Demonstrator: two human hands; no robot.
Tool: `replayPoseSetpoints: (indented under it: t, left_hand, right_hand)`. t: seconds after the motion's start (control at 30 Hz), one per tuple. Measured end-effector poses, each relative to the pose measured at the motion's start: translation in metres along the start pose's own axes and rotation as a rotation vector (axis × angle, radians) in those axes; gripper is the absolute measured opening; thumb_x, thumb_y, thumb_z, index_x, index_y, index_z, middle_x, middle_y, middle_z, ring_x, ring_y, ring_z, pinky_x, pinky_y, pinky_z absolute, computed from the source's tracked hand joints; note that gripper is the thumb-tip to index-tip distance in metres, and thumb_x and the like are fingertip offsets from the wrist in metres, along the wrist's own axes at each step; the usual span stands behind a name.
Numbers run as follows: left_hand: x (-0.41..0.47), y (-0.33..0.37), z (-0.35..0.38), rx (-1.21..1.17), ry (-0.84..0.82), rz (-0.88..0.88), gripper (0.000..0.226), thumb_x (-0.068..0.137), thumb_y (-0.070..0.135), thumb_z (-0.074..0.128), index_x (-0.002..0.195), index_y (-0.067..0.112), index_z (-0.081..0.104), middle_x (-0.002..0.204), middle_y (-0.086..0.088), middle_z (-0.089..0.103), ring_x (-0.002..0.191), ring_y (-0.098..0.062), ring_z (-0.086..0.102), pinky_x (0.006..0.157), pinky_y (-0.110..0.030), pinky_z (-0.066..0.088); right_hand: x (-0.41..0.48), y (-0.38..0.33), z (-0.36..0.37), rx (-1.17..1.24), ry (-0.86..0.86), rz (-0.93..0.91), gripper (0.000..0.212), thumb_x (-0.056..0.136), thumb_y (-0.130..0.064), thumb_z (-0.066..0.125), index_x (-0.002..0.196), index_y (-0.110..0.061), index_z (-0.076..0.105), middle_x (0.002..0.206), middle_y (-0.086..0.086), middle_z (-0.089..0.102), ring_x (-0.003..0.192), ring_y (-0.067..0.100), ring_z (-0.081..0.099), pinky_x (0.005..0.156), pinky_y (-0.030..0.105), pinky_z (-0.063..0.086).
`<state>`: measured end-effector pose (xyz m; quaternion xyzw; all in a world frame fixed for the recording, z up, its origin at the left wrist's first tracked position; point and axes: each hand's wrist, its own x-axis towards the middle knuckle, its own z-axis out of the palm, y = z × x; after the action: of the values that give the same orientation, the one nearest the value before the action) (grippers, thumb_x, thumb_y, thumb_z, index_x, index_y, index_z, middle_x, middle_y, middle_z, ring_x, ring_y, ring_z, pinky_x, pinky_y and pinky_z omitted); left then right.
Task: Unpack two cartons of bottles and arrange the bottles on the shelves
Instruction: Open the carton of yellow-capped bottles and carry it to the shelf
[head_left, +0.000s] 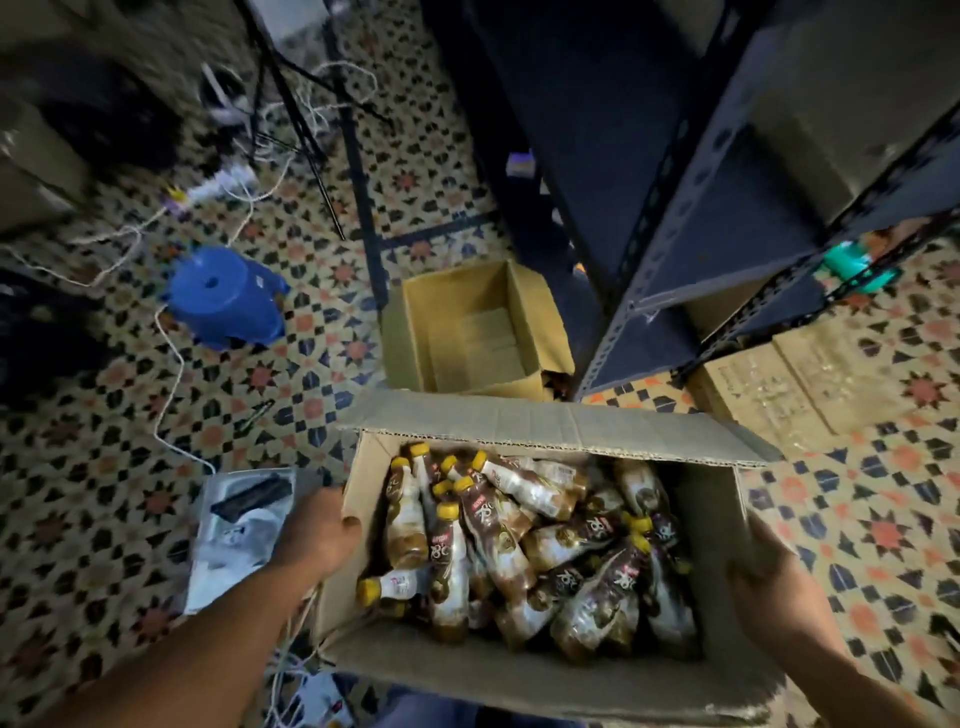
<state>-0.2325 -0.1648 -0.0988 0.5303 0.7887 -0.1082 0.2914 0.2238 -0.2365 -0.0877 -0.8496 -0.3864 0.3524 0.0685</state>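
Observation:
An open carton is held up in front of me, full of several brown drink bottles with yellow caps lying jumbled inside. My left hand grips the carton's left wall, thumb over the rim. On the opposite side, my right hand grips the right wall. Beyond it an empty open carton sits on the patterned floor beside the dark metal shelves, whose boards are bare where visible.
A blue plastic stool stands on the floor at left amid white cables and a power strip. Closed cartons lie under the shelf at right. A printed sheet lies on the floor by my left arm.

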Motion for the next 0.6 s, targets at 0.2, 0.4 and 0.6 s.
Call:
replayPoseSetpoints:
  t: [0.2,0.4,0.6]
  left_hand:
    - [-0.05,-0.038,-0.115,0.016,0.105,-0.067,0.01,0.092,0.022,0.061,0.089,0.013,0.059,0.084,-0.007,0.063,0.077,-0.022,0.06,0.063,-0.031,0.048]
    - [-0.04,-0.09,-0.187,-0.099,0.182,-0.117,0.01,0.088,0.019,0.06,0.096,0.013,0.062,0.092,-0.006,0.065,0.076,-0.021,0.061,0.068,-0.035,0.054]
    - [-0.003,-0.118,-0.232,-0.215,0.221,-0.156,0.01,0.089,0.014,0.06,0.1,0.014,0.059,0.094,-0.008,0.064,0.083,-0.024,0.062,0.07,-0.034,0.053]
  right_hand:
    - [-0.049,-0.109,-0.051,-0.112,-0.019,-0.127,0.079,0.084,-0.006,0.063,0.155,-0.034,0.04,0.121,0.022,0.071,0.102,0.04,0.069,0.081,0.039,0.053]
    - [-0.051,-0.208,-0.053,-0.142,-0.006,-0.266,0.078,0.083,-0.013,0.061,0.152,-0.042,0.041,0.126,0.016,0.07,0.107,0.039,0.068,0.085,0.042,0.055]
    - [-0.037,-0.297,-0.041,-0.179,0.015,-0.377,0.069,0.087,-0.022,0.061,0.15,-0.043,0.043,0.129,0.016,0.068,0.112,0.039,0.065,0.083,0.039,0.049]
